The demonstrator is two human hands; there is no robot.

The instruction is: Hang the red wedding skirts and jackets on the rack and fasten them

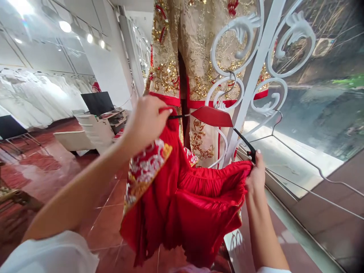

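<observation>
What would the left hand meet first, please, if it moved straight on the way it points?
The left hand would probably meet the slim black hanger arm first, then its flat red panel, though depth is unclear.

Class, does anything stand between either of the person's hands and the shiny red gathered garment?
Nothing visible does. The left hand and right hand both grip the shiny red gathered garment directly, near opposite ends of the black hanger with a red centre. The white scrollwork frame stands beyond, not in between.

The red garment (204, 223) has silver scrolls (149, 163) and gold edging (167, 151).
</observation>
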